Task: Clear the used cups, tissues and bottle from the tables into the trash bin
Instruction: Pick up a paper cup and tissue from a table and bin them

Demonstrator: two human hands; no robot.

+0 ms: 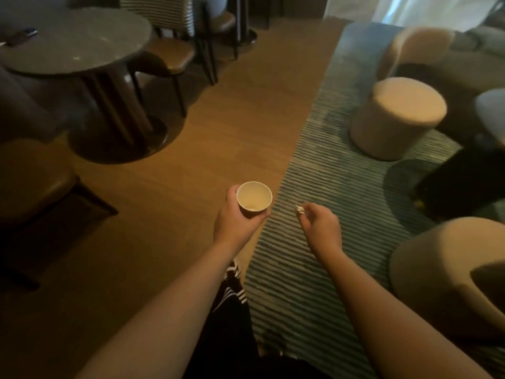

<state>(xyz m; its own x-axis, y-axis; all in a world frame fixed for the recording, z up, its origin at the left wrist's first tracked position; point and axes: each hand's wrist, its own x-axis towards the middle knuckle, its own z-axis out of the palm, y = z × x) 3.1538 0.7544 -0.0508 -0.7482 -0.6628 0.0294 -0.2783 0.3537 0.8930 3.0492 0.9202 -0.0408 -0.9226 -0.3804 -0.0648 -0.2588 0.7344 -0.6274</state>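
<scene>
My left hand (pixel 237 218) grips a pale paper cup (pixel 254 198) from the side, held upright over the wooden floor; the cup looks empty inside. My right hand (pixel 321 227) pinches a small crumpled white tissue (pixel 299 209) between thumb and fingertips, above the edge of the striped rug. The two hands are level, roughly a hand's width apart. No trash bin or bottle is visible.
A round dark table (pixel 82 42) with a dark flat object (pixel 23 34) stands far left, brown chairs (pixel 169 54) around it. Beige round stools (pixel 396 116) and a beige armchair (pixel 451 269) sit on the striped rug (pixel 314 269) at right, near a black box (pixel 464 181).
</scene>
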